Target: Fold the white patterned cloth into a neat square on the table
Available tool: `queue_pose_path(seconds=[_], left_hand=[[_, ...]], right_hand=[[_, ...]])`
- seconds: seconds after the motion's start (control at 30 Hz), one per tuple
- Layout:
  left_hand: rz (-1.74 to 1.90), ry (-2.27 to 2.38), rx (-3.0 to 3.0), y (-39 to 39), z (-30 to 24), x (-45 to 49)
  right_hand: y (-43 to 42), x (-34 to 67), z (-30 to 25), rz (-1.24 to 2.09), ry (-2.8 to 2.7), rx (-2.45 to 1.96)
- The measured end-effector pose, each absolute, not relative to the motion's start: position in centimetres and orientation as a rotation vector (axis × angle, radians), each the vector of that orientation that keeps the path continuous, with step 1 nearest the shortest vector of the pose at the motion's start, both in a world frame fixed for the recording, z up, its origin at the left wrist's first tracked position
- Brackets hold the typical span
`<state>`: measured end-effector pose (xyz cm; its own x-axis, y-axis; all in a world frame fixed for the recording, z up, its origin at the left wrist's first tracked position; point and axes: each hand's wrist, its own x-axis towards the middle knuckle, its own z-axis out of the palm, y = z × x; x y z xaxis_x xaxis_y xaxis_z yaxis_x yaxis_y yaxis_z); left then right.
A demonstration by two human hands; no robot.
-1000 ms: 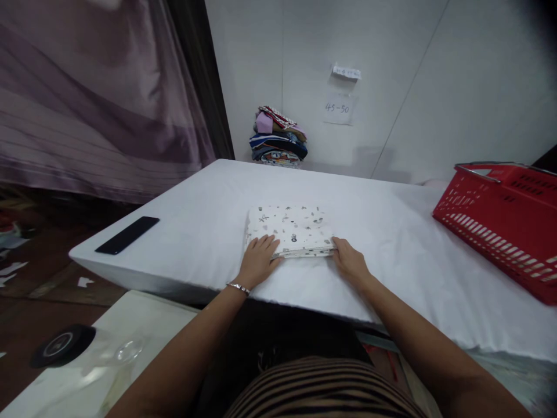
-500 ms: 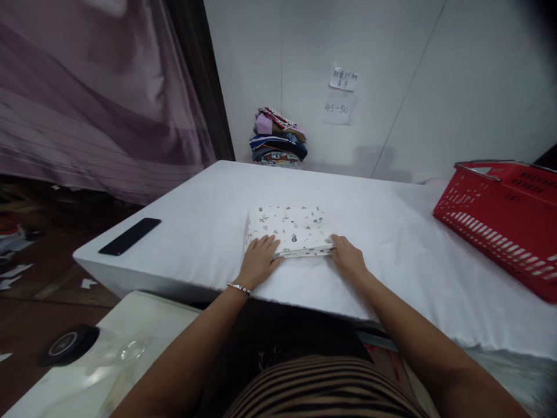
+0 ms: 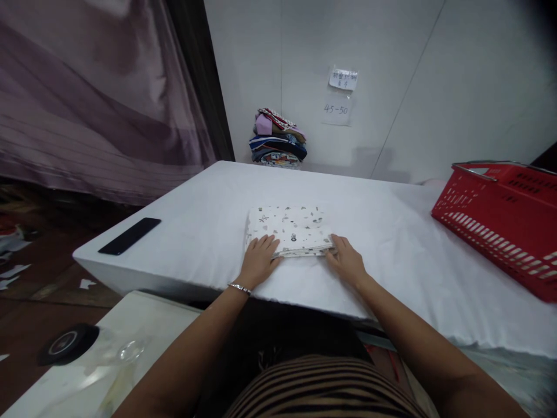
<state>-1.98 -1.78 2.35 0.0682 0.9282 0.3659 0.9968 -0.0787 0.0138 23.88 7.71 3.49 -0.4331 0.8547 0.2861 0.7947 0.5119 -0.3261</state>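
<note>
Head view: two bare hands at the near edge of a small folded white cloth with grey prints [image 3: 289, 228].

The left hand [image 3: 260, 259] lies flat, fingers apart, on the cloth's near left corner. The right hand [image 3: 347, 260] touches the near right corner; whether its fingertips pinch the edge I cannot tell. The cloth looks light, soft and limp, likely to sag unless it is held at both near corners. It rests on a white sheet-covered table [image 3: 391, 232]. Left of the left hand is a flat black phone [image 3: 129, 235], right of the right hand a red plastic basket [image 3: 500, 217]. Beyond both, a stack of folded clothes [image 3: 278, 138] sits against the white wall.
</note>
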Motion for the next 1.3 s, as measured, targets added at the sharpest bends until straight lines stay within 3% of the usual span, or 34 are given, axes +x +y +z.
queue_pose_path(seconds=[0.53,1.3], left_hand=[[-0.408,-1.959,-2.098,-1.8,2.2,-1.9],[-0.421,-1.968,-2.082,-1.8,2.2,-1.9]], right_hand=[[8.3,21.4,4.2,0.206,-2.351,-1.616],[9.1,21.3,3.7,0.031,-2.365,-1.457]])
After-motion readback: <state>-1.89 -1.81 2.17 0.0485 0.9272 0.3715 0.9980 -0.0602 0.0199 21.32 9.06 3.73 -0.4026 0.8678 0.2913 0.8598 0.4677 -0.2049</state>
